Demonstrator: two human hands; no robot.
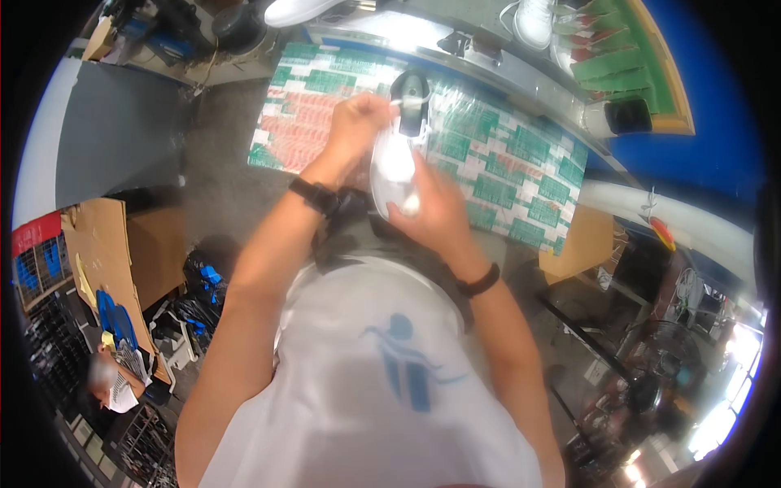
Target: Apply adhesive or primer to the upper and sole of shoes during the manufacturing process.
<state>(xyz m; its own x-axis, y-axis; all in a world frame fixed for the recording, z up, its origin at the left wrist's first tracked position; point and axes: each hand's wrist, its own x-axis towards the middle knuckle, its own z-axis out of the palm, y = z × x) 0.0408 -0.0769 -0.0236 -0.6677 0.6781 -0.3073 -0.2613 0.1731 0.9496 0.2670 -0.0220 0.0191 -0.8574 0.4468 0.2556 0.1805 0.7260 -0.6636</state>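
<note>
White shoe [394, 163] gripped between both hands over the patterned sheet [488, 146], its opening toward twelve o'clock and its toe toward six.
It lies at twelve o'clock from the white shirt [333, 325], long axis nearly straight up and down, toe by the sheet's near edge; the left hand [358, 126] sits at ten o'clock from its middle, nearer the opening, fingers bunched and seemingly pinching a white lace [416, 99], though blur hides the exact hold, while the right hand [439, 207] clasps the toe end from four o'clock; the sheet carries repeated green and red printed blocks with lettering too blurred to make out, a blue figure-like emblem [407, 366] marks the shirt, and no label is readable on the shoe.
</note>
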